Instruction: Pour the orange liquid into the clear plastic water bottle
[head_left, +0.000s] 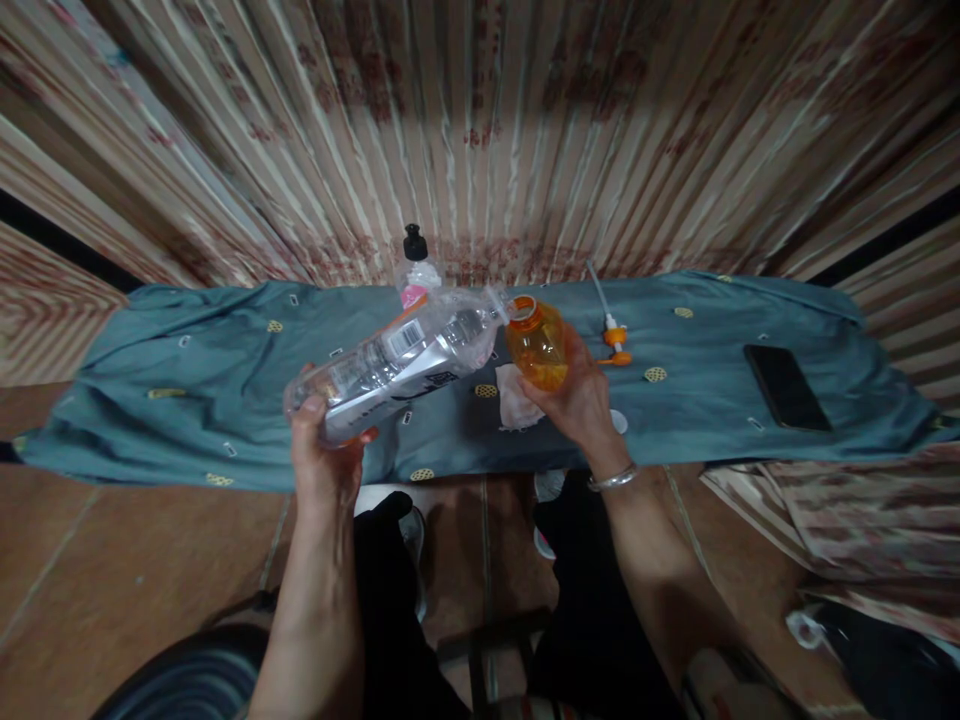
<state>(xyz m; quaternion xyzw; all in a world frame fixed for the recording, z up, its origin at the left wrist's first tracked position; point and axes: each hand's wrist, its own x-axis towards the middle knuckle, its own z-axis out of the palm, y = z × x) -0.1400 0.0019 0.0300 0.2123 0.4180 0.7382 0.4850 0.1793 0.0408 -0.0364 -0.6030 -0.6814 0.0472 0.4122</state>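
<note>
The left hand (319,435) grips the base of a large clear plastic bottle (390,365), tilted, its mouth at the neck of the translucent orange bottle (536,350) clasped in the right hand (581,395), above the surface's (450,450) middle. The orange bottle is uncapped and looks only partly filled; an orange-and-white pump (615,337) lies detached toward the far edge.

Clear bottle (397,365), silver-labelled, lies slanted with its base in the left fingers (310,408), its neck at the other's mouth. Orange bottle (538,348), see-through, uncapped, leans left in the right fingers (571,362).
</note>
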